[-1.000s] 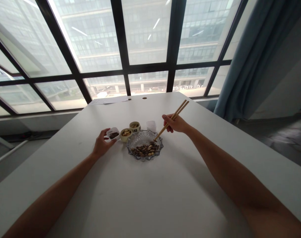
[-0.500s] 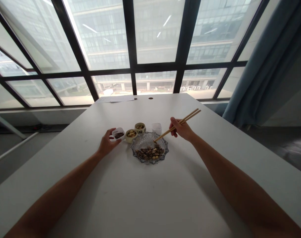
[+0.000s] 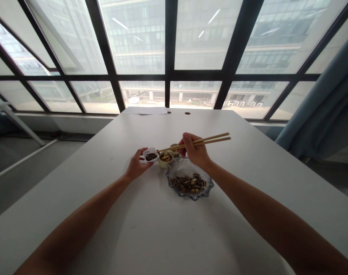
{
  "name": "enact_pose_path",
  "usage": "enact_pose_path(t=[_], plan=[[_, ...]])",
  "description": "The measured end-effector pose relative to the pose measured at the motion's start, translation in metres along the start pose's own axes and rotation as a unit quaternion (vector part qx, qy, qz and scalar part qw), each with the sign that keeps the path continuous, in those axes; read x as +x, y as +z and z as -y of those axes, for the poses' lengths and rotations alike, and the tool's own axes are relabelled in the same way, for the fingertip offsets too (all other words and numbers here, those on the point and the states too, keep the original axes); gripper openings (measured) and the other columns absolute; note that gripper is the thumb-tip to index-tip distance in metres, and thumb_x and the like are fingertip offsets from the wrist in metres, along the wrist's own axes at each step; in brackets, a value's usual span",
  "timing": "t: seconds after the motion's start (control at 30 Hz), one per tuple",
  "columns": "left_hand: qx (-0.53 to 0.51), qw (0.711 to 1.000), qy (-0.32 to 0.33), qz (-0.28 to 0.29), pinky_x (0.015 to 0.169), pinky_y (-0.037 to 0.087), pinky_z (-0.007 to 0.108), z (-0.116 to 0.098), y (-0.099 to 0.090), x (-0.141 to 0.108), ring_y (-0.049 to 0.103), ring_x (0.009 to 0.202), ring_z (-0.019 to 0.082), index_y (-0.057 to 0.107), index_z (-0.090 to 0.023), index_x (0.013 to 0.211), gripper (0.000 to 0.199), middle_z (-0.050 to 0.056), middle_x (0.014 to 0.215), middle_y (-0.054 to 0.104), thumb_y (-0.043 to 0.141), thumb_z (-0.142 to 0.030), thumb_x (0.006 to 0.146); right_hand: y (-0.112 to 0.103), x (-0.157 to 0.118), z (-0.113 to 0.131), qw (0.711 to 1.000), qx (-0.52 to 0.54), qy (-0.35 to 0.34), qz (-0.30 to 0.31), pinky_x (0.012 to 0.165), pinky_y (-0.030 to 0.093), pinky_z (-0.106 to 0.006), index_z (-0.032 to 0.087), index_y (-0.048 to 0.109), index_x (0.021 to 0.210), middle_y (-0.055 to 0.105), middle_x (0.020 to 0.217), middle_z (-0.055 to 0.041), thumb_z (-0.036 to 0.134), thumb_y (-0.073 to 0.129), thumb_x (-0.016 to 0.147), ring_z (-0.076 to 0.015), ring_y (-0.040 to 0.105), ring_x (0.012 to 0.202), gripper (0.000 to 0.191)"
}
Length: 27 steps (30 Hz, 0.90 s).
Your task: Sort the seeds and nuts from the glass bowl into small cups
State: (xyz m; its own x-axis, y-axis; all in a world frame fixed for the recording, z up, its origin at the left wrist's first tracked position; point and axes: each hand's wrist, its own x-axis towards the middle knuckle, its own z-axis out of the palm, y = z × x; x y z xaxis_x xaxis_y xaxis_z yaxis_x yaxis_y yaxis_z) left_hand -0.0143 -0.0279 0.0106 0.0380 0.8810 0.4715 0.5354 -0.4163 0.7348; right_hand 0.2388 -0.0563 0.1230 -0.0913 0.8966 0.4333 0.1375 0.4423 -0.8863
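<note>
My left hand (image 3: 136,165) grips a small white cup (image 3: 154,150) by its left side, fingers and thumb around it. Dark pieces (image 3: 151,156) lie in this cup. My right hand (image 3: 195,151) holds a pair of chopsticks (image 3: 212,139). Their tips reach the cup's right edge; whether anything is pinched there I cannot tell. Touching or close beside the white cup stands a cream cup (image 3: 164,165) of pale nuts. A similar cup (image 3: 174,145) behind is partly covered by my right hand and the chopsticks. Nearer me, a glass bowl (image 3: 174,191) holds striped seeds (image 3: 188,184) and a few pale nuts.
The white table (image 3: 128,229) stretches to the windows. Papers (image 3: 146,110) lie at its far edge, near a round dark hole (image 3: 187,113). A blue curtain (image 3: 314,99) hangs on the right.
My right hand has swung the chopsticks left, from above the glass bowl to the white cup. My left hand keeps its grip on that cup. The view has shifted left.
</note>
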Motion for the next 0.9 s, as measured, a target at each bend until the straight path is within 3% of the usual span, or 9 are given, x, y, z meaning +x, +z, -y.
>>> enact_pose_path(t=[0.13, 0.23, 0.47, 0.6, 0.77, 0.9], plan=[[-0.005, 1.000, 0.007, -0.001, 0.079, 0.058, 0.038, 0.000, -0.001, -0.001, 0.064, 0.106, 0.026, 0.054, -0.019, 0.124, 0.065, 0.012, 0.121, 0.066, 0.075, -0.039, 0.066, 0.038, 0.022, -0.015, 0.996, -0.036, 0.012, 0.084, 0.041, 0.042, -0.021, 0.020, 0.054, 0.069, 0.059, 0.053, 0.0000, 0.081, 0.049, 0.079, -0.0101, 0.053, 0.044, 0.062], [-0.006, 1.000, 0.004, -0.006, 0.079, 0.057, 0.037, 0.000, -0.001, -0.001, 0.064, 0.107, 0.026, 0.054, -0.019, 0.124, 0.065, 0.012, 0.122, 0.065, 0.075, -0.037, 0.066, 0.041, 0.026, -0.023, 0.992, -0.063, 0.033, 0.101, 0.043, 0.043, -0.020, 0.019, 0.057, 0.069, 0.062, 0.056, -0.0014, 0.079, 0.054, 0.078, -0.0101, 0.054, 0.046, 0.061], [-0.015, 1.000, 0.001, -0.012, 0.076, 0.058, 0.033, 0.007, 0.001, 0.000, 0.065, 0.098, 0.022, 0.055, -0.019, 0.124, 0.065, 0.009, 0.117, 0.067, 0.076, -0.041, 0.066, -0.014, 0.006, 0.006, 0.999, 0.000, -0.005, -0.038, 0.037, 0.039, -0.021, 0.016, 0.062, 0.064, 0.059, 0.047, -0.0011, 0.078, 0.056, 0.078, -0.0092, 0.050, 0.038, 0.063], [-0.019, 1.000, -0.008, -0.021, 0.076, 0.058, 0.033, 0.008, 0.002, 0.000, 0.066, 0.095, 0.021, 0.055, -0.020, 0.124, 0.066, 0.009, 0.115, 0.067, 0.077, -0.043, 0.066, -0.042, -0.016, 0.006, 0.997, -0.013, 0.016, -0.080, 0.031, 0.031, -0.020, 0.017, 0.061, 0.056, 0.054, 0.039, -0.0005, 0.076, 0.055, 0.080, -0.0081, 0.044, 0.030, 0.064], [-0.032, 0.999, -0.030, -0.016, 0.076, 0.057, 0.034, 0.007, 0.002, 0.000, 0.066, 0.096, 0.022, 0.056, -0.020, 0.124, 0.067, 0.008, 0.113, 0.067, 0.077, -0.045, 0.065, -0.055, -0.041, -0.013, 0.995, -0.035, 0.092, -0.005, 0.030, 0.028, -0.019, 0.016, 0.060, 0.054, 0.050, 0.036, 0.0002, 0.077, 0.056, 0.078, -0.0071, 0.039, 0.029, 0.065], [-0.052, 0.997, -0.061, -0.015, 0.076, 0.057, 0.035, 0.009, 0.003, 0.002, 0.066, 0.096, 0.023, 0.055, -0.019, 0.125, 0.071, 0.009, 0.113, 0.067, 0.077, -0.047, 0.064, -0.056, -0.056, -0.019, 0.992, -0.049, 0.098, 0.064, 0.034, 0.032, -0.020, 0.016, 0.062, 0.062, 0.054, 0.043, 0.0000, 0.072, 0.054, 0.084, -0.0085, 0.045, 0.035, 0.060]])
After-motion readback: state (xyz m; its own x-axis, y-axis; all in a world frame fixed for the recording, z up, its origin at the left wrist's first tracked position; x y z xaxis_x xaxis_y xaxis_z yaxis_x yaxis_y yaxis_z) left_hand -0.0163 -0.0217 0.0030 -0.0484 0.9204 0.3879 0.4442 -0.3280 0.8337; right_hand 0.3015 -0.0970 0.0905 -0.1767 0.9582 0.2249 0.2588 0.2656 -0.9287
